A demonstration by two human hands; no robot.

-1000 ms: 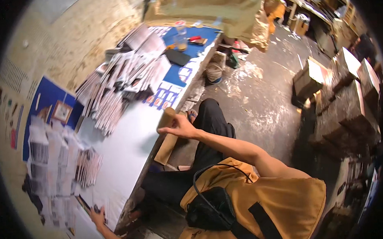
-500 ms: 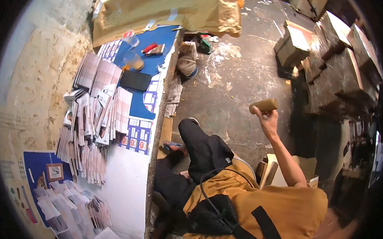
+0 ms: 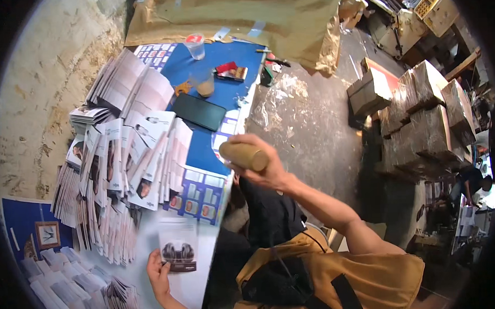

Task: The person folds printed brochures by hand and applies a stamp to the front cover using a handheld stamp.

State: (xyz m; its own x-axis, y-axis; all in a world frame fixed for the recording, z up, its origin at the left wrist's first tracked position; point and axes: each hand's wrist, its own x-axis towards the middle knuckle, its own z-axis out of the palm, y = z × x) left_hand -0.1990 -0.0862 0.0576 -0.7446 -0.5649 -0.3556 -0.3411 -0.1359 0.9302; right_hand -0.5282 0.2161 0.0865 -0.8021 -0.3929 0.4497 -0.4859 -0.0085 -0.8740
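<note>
My right hand [image 3: 267, 167] is raised beside the table edge, its fingers wrapped round a short tan cylinder [image 3: 245, 155] with a flat round end. What the cylinder is made of cannot be told. Low on the white part of the table, my left hand [image 3: 160, 269] grips the lower left corner of a folded leaflet [image 3: 177, 249] with a picture of black headphones, thumb on top. Just beyond lie many folded leaflets [image 3: 143, 142], fanned out in overlapping stacks. A dark phone [image 3: 199, 112] rests to their right on the blue covering.
Two plastic cups [image 3: 194, 47] and a red-and-dark small pack [image 3: 231, 71] stand farther back. More folded sheets [image 3: 55, 281] lie near left. Brown paper [image 3: 237, 18] drapes beyond the table. Wrapped cartons [image 3: 415, 121] are piled on the floor at right, and another person [image 3: 469, 185] is beyond them.
My right hand has swung left with the cylinder, from over the floor to the table edge. My left hand has come into view on the leaflet. The view has shifted toward the table.
</note>
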